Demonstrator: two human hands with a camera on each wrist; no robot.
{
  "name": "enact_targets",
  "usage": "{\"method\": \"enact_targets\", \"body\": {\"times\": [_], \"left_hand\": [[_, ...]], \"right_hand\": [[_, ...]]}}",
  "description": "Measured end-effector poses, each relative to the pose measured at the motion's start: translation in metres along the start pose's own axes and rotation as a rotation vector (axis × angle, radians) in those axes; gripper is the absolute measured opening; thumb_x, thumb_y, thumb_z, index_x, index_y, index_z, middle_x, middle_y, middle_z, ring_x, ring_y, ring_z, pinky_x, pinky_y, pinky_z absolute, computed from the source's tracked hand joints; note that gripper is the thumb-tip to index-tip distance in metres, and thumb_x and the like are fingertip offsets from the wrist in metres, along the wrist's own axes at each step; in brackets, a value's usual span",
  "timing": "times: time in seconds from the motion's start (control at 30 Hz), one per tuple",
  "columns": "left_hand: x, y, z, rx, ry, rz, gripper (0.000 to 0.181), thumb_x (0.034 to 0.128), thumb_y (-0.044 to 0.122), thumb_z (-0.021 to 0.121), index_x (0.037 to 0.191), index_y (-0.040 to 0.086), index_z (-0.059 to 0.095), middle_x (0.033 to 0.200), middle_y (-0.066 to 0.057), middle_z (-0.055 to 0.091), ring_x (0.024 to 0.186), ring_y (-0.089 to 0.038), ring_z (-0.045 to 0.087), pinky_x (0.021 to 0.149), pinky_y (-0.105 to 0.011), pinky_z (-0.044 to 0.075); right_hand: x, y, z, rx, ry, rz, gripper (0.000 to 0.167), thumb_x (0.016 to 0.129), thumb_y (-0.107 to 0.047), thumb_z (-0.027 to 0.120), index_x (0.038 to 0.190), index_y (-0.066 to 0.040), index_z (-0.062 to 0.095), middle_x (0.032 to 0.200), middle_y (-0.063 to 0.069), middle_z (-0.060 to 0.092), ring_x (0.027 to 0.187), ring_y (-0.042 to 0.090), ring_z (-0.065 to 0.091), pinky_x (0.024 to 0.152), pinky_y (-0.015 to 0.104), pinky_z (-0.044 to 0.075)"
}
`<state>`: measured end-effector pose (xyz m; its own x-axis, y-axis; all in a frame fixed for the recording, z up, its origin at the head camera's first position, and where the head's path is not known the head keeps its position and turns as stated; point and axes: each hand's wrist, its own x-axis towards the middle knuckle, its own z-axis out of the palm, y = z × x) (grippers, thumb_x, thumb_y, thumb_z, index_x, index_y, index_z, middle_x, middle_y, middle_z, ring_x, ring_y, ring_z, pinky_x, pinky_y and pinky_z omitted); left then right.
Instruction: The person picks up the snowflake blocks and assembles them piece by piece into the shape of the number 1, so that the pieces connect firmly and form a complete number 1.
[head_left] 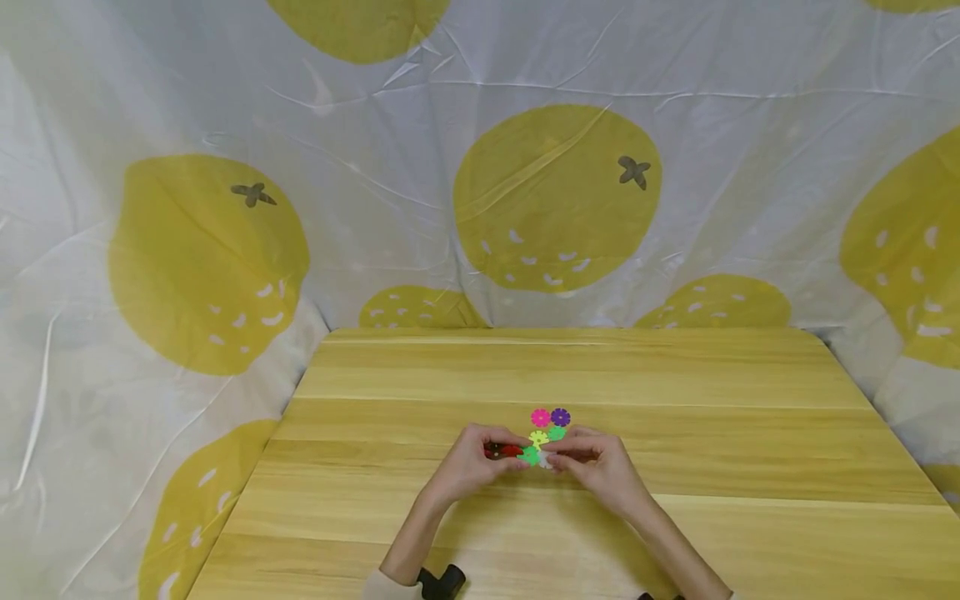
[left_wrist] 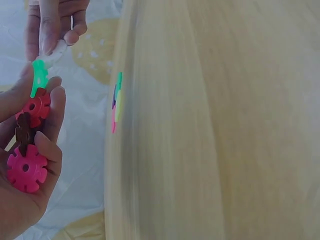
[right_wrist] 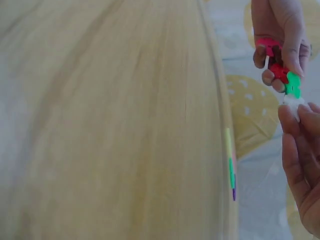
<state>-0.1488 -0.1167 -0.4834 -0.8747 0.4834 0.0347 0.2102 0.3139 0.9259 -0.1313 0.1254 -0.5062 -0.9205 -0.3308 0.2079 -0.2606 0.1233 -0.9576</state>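
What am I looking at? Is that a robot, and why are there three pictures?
It's not a robot! You can see a person's left hand and right hand. The big picture is taken from the person's head, looking forward and down. The other two are taken from the left and right wrists, so the table looks sideways there.

On it lie a pink disc, a purple disc, a yellow disc and a green disc, with notched edges like little flowers.

The left hand holds a row of similar pieces: another pink one, a brown one, a red one and another green one. The right hand pinches a white one at the green end. I can't tell whether they're joined.
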Motion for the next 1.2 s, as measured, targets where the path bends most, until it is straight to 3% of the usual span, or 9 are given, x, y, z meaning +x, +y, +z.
{"method": "enact_targets", "body": {"times": [0.27,0.43,0.57,0.77,0.93,1.1,1.2], "left_hand": [[-0.001,-0.004,0.003,-0.034,-0.005,-0.023,0.019,0.0908,0.012,0.080,0.109,0.008,0.081,0.098,-0.010,0.078,0.073,-0.005,0.058,0.062,-0.016,0.048],[0.000,-0.005,0.005,-0.070,0.005,-0.029,0.019,0.0930,0.016,0.079,0.111,0.010,0.081,0.104,-0.010,0.078,0.075,-0.006,0.059,0.062,-0.017,0.050],[0.005,-0.002,0.005,-0.109,0.017,0.005,0.022,0.0929,0.019,0.079,0.113,0.012,0.080,0.110,-0.011,0.078,0.075,-0.007,0.058,0.062,-0.017,0.049],[0.004,0.000,0.003,-0.112,0.016,0.024,0.023,0.0911,0.013,0.080,0.113,0.009,0.080,0.110,-0.013,0.077,0.085,-0.011,0.063,0.068,-0.017,0.053],[0.003,-0.001,0.004,-0.089,0.011,0.047,0.021,0.0900,0.014,0.081,0.111,0.009,0.081,0.104,-0.013,0.076,0.084,-0.010,0.061,0.066,-0.017,0.052],[0.005,-0.001,0.007,-0.096,0.013,0.052,0.023,0.0891,0.012,0.081,0.111,0.003,0.080,0.100,-0.017,0.075,0.078,-0.007,0.054,0.062,-0.015,0.045],[0.005,-0.001,0.009,-0.088,0.012,0.051,0.023,0.0885,0.012,0.082,0.110,0.003,0.080,0.098,-0.016,0.075,0.076,-0.006,0.051,0.061,-0.015,0.042]], "right_hand": [[0.002,-0.006,0.003,-0.080,0.025,-0.011,0.012,0.090,-0.007,0.079,0.102,-0.006,0.082,0.086,0.009,0.069,0.073,0.011,0.069,0.065,0.026,0.060],[0.000,-0.006,0.000,-0.077,0.063,0.032,0.015,0.091,-0.012,0.078,0.106,-0.007,0.079,0.087,0.008,0.074,0.075,0.014,0.072,0.073,0.026,0.060],[-0.001,-0.005,-0.004,0.019,0.084,0.036,0.017,0.094,-0.011,0.075,0.109,-0.003,0.078,0.092,0.013,0.079,0.080,0.023,0.077,0.080,0.029,0.063],[-0.002,-0.003,-0.003,0.141,0.015,-0.014,0.025,0.098,-0.003,0.069,0.118,0.011,0.072,0.108,0.026,0.076,0.088,0.029,0.079,0.082,0.033,0.063],[-0.003,-0.006,-0.005,0.104,-0.018,-0.018,0.023,0.097,0.001,0.067,0.116,0.013,0.072,0.110,0.030,0.073,0.090,0.021,0.079,0.081,0.034,0.063],[-0.002,-0.015,-0.009,0.036,-0.058,0.010,0.022,0.098,0.000,0.067,0.115,0.012,0.073,0.109,0.028,0.075,0.089,0.031,0.079,0.080,0.040,0.064],[-0.001,-0.017,-0.007,-0.026,-0.059,0.006,0.021,0.097,-0.001,0.069,0.113,0.010,0.074,0.105,0.026,0.077,0.085,0.030,0.079,0.077,0.040,0.064]]}}
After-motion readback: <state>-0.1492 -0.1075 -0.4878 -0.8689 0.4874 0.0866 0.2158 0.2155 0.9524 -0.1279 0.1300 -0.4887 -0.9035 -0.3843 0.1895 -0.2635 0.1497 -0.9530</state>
